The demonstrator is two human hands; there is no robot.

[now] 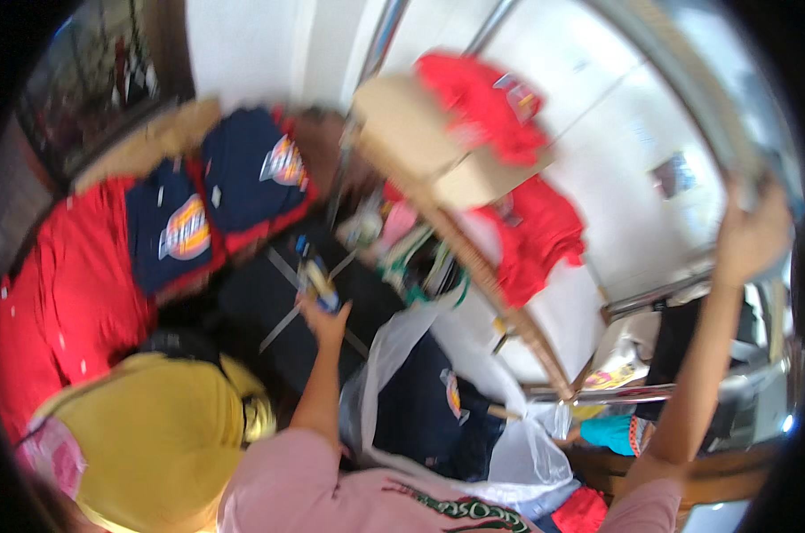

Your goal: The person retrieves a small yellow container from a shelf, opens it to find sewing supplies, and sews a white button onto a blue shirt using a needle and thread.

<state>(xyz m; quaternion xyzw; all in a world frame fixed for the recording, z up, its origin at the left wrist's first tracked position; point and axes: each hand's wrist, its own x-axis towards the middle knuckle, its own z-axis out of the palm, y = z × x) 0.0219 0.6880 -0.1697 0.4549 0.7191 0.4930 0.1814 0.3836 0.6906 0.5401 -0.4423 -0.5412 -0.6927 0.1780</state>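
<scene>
Near the middle, my left hand (325, 320) is closed round a slim, bottle-like object (315, 274), pale yellow with blue ends. Motion blur hides its exact kind. It is held over a black surface (251, 311) with crossing pale strips. My right arm stretches up at the far right, and my right hand (751, 229) is at the edge of a high shelf (718, 115), beside something blue-grey. Its fingers are blurred and partly hidden. Below, between my arms, an open clear plastic bag (518, 453) holds dark navy clothing (420, 400) with a printed patch.
Red cloth (74, 284) and navy printed shirts (167, 226) lie in piles at left. Red shirts (482, 107) and a cardboard piece (411, 133) rest on a rack with a slanting bar (474, 253). Someone in a yellow top (154, 435) is close at lower left.
</scene>
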